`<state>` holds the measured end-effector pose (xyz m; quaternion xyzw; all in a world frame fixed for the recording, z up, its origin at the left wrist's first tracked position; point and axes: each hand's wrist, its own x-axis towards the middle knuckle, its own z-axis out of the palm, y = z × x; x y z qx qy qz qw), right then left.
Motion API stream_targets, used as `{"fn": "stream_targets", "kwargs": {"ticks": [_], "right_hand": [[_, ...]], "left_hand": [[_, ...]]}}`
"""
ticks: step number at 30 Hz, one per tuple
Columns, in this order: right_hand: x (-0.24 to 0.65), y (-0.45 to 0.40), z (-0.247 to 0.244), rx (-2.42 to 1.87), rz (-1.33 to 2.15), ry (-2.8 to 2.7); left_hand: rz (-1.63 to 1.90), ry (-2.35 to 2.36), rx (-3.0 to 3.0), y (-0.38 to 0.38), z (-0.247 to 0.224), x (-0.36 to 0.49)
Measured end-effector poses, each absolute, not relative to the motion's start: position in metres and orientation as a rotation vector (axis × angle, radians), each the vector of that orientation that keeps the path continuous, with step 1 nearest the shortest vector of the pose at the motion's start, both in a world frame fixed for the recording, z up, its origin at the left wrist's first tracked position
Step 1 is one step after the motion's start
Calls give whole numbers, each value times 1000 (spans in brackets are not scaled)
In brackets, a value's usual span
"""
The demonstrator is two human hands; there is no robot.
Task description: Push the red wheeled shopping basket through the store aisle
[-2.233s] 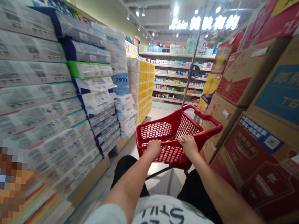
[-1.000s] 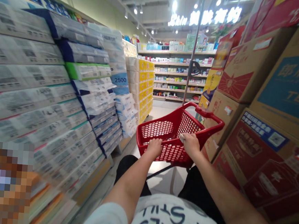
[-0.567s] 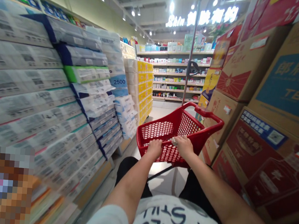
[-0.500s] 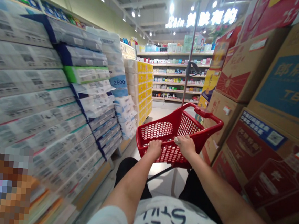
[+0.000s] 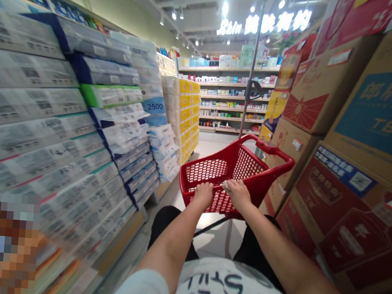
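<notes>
A red plastic shopping cart (image 5: 266, 179) with perforated sides stands right in front of my legs, turned at an angle. My left hand (image 5: 203, 195) is closed over the cart's near rim, fingers curled on top. Beside it, my right hand (image 5: 239, 193) also grips that rim, a short gap between the two. A small pale crumpled thing (image 5: 226, 185) shows at the right hand's fingertips; its kind is unclear. Little of the basket's floor can be seen.
Packs of tissue paper (image 5: 58, 127) rise in tall stacks on the left, with yellow-and-white packs (image 5: 189, 114) farther along. Stacked cardboard cartons (image 5: 342, 222) line the right side. Ahead are a thin metal pole (image 5: 249, 88) and shelves of small goods (image 5: 222, 94).
My right hand has shifted slightly left along the rim, closer to my left hand. The cart and surroundings look almost the same, with a very small shift of view.
</notes>
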<state>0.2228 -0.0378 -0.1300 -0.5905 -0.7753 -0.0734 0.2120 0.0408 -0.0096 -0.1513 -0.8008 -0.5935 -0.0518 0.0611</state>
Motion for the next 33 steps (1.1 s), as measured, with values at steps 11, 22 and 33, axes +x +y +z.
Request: {"fn": "stream_targets", "kwargs": {"ticks": [11, 22, 33], "right_hand": [[194, -41, -132, -1680, -223, -2227], [205, -43, -128, -1733, -271, -2144], [249, -32, -107, -1829, -329, -2168]], "left_hand": [[-159, -1806, -2418, -12, -152, 48], [-144, -1756, -2423, -15, -152, 46], [-128, -1755, -2481, -8, -146, 39]]}}
